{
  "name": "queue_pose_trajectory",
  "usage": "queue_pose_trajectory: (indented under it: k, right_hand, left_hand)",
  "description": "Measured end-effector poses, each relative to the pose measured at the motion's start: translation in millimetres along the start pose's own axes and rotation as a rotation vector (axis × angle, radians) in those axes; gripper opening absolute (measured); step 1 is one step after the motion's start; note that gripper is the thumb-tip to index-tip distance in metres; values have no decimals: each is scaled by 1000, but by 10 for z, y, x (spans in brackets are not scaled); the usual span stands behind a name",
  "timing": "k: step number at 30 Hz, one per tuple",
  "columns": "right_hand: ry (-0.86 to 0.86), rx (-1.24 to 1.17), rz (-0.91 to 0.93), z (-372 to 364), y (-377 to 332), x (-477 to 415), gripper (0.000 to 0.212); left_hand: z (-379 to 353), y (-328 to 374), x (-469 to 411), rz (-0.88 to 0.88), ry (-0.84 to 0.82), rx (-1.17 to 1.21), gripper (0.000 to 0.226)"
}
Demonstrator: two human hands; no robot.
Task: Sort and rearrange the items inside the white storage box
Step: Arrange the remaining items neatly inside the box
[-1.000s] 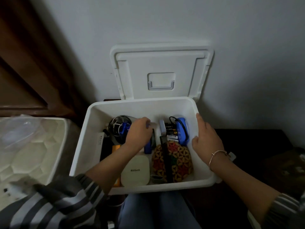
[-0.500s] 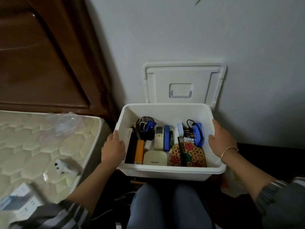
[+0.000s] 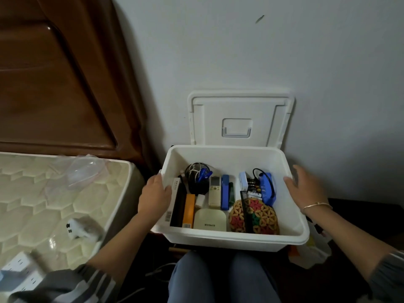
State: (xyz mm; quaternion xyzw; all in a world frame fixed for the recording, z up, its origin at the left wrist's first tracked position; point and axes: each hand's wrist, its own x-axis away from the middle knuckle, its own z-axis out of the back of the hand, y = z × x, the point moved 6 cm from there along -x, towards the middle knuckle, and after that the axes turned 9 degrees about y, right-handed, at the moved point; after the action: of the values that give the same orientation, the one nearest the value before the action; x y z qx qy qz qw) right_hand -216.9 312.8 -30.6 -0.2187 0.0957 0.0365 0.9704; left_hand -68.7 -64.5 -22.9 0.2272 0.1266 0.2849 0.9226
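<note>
The white storage box [image 3: 236, 239] rests on my lap, open, with its lid [image 3: 240, 119] leaning upright on the wall behind. My left hand [image 3: 154, 196] grips the left rim, thumb inside. My right hand [image 3: 305, 189] presses the right rim, thumb on the edge and fingers outside. Inside, from the left, lie a black box [image 3: 178, 206], an orange box [image 3: 189, 209], a coiled black cable [image 3: 197, 180], a white remote [image 3: 215, 191], a blue bar [image 3: 225, 194] and a white rounded device [image 3: 209, 219]. On the right are a woven floral pouch [image 3: 260, 217], a black comb [image 3: 246, 206] and a blue gadget [image 3: 267, 189].
A quilted mattress [image 3: 43, 204] lies to the left, carrying a clear plastic bag [image 3: 85, 171], a white plug adapter [image 3: 75, 228] and a power strip [image 3: 19, 267]. A wooden headboard [image 3: 54, 73] rises behind it. My knees [image 3: 218, 278] are under the box. A dark surface lies to the right.
My left hand left the items inside the box and took hold of the left rim. The view pulled back and turned left, showing more mattress. The right hand stays at the right rim.
</note>
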Motion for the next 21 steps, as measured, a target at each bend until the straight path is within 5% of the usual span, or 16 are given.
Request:
queue_pose_trajectory:
  k: [8, 21]
  right_hand:
    - [134, -156, -187, 192, 127, -1001, 49]
    - [0, -359, -509, -462, 175, -2249, 68]
  left_hand:
    - [-93, 592, -1064, -90, 28, 96, 46]
    - [-1028, 1019, -2502, 237, -77, 451, 49]
